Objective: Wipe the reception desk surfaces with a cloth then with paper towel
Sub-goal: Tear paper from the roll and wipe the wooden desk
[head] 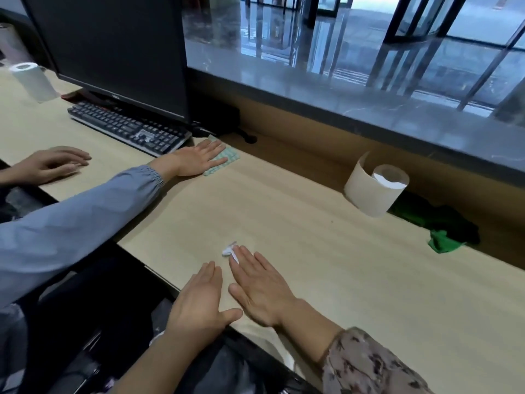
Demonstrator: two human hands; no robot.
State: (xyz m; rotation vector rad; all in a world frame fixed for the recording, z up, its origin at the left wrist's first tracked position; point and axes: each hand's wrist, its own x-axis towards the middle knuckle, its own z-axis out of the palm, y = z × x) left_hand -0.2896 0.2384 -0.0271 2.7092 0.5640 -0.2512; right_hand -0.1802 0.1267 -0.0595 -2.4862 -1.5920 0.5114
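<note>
My left hand (pixel 200 301) lies flat with straight fingers at the front edge of the light wooden desk (pixel 326 245). Beside it, my right hand (pixel 257 282) rests flat on the desk, its fingertips touching a small crumpled white paper scrap (pixel 228 249). Farther back, another person's hand (pixel 196 159) in a blue sleeve presses flat on a green-and-white cloth (pixel 228 159) next to the keyboard. A beige paper towel roll (pixel 372 191) stands at the back right, and a white roll (pixel 34 82) stands at the far left.
A dark monitor (pixel 113 46) and a black keyboard (pixel 127 127) occupy the back left. The other person's second hand (pixel 51 163) rests on the desk at the left. A dark green cloth (pixel 443 237) lies bunched at the right, under the raised grey counter (pixel 369 109).
</note>
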